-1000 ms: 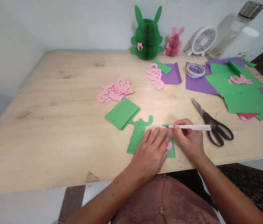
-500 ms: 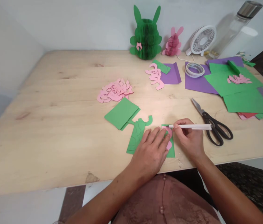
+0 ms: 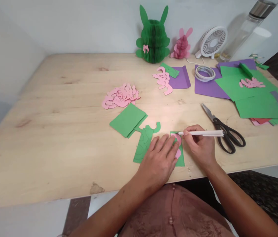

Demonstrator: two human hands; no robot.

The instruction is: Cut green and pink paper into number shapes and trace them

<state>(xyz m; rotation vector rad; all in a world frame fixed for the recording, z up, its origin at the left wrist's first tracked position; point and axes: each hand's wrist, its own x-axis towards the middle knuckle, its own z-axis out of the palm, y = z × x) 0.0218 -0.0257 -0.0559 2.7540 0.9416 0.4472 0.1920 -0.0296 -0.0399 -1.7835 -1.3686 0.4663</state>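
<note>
My left hand lies flat, fingers stretched out, over a pink paper cutout on a green paper piece. The hand covers much of both. In my right hand is a white pen, held nearly level with its tip at the upper edge of the pink cutout. Left of my left hand lies a green paper with curved outlines drawn on it and a cut upper edge. A folded green paper sits just beyond that. Black-handled scissors lie partly open to the right of my right hand.
Pink cutouts are heaped mid-table; others lie by purple paper. Tape rolls and green sheets are at right. Along the wall stand green and pink paper rabbits, a fan and a bottle.
The whole view has shifted very slightly. Both hands, the pen and the papers keep nearly the same places relative to each other.
</note>
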